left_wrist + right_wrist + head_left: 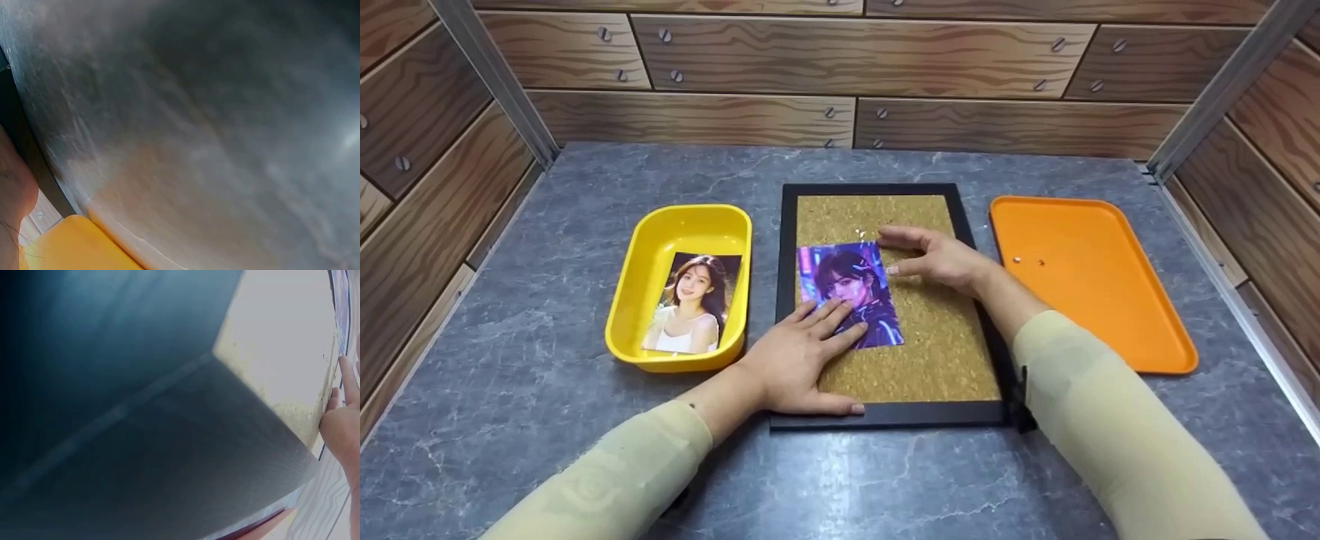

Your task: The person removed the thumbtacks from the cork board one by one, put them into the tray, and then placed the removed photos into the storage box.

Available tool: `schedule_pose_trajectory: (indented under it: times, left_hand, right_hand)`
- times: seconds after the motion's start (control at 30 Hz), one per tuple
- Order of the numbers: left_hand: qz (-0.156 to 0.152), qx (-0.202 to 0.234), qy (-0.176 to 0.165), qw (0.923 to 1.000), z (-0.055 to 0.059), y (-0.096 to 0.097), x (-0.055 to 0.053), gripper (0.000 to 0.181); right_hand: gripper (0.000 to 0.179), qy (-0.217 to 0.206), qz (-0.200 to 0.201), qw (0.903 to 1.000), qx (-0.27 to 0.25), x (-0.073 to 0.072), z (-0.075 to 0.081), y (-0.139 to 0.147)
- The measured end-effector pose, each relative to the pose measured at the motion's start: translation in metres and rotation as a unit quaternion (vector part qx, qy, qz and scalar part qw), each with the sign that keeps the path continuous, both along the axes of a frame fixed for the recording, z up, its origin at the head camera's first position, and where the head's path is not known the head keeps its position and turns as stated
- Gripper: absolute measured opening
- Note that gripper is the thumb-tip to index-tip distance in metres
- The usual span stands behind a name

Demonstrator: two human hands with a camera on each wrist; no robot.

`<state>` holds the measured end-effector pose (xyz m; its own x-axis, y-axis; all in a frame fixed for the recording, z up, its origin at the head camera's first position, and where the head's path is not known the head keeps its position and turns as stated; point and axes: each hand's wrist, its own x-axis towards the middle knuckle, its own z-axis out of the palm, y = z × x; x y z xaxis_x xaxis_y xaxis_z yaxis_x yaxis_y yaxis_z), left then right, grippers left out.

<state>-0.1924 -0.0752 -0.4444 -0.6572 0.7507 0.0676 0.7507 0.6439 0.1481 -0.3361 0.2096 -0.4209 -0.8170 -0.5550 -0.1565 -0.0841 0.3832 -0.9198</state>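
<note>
A purple-and-blue picture card [840, 261] of a dark-haired figure lies on the cork board [937, 360] in its black frame. My left hand [802, 356] rests on the card's lower part with fingers spread, its thumb on the frame's near edge. My right hand [941, 259] reaches over the cork from the right, fingers extended, index tip and thumb at the card's upper right edge. A small shiny bit [861, 235] shows just above the card; its kind is unclear. In the right wrist view, the right hand [343, 424] appears at the edge beside the cork.
Left of the board stands a yellow tray [619, 322] with a photo [690, 307] of a person in a white top. An orange tray [1110, 300] on the right bears two tiny objects [1017, 260]. Wood-patterned panels [855, 56] wall the grey marbled table [547, 420].
</note>
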Motion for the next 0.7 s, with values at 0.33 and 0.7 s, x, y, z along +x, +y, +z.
schedule_pose_trajectory:
  times: [0.33, 0.7]
  left_hand:
    - [0.001, 0.001, 0.003, 1.0000, -0.0030, 0.0005, 0.0008, 0.109]
    - [0.001, 0.000, 0.002, 1.0000, -0.0017, 0.0002, -0.0002, 0.110]
  right_hand:
    - [0.074, -0.009, 0.002, 0.9997, -0.024, 0.0027, -0.0013, 0.0003]
    - [0.069, -0.022, -0.020, 0.9982, -0.052, 0.0046, 0.0028, -0.0040]
